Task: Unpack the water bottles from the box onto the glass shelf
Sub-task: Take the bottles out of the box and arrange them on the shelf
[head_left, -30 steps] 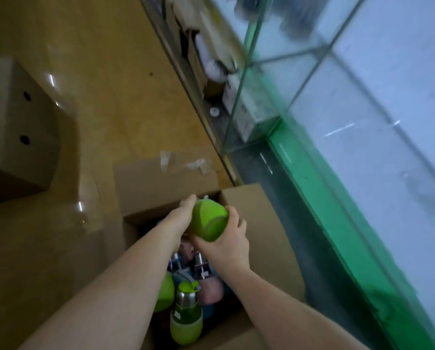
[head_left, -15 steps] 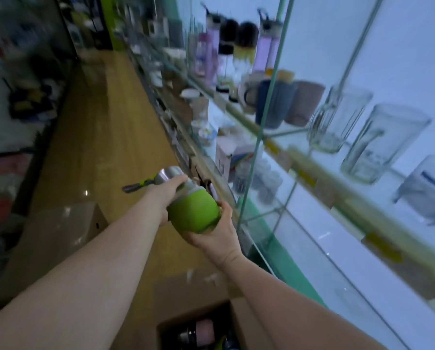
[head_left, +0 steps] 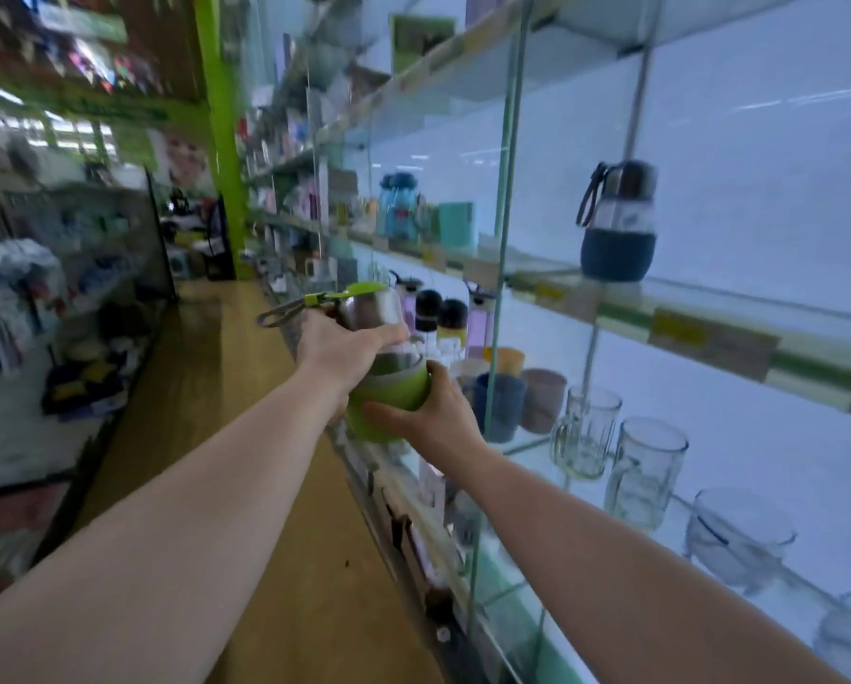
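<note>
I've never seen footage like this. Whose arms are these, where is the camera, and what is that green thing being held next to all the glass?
There is no machine here: a person wears a wide-angle camera on their head, so you look forward and down along their own arms. This is a shop aisle. The left hand grips the steel upper part of a green water bottle, and the right hand cups its green sleeve from below, so the bottle is held in the air, not set down yet. To the right runs a glass shelf carrying a dark blue bottle. The shelf below holds glass mugs and coloured cups.
</note>
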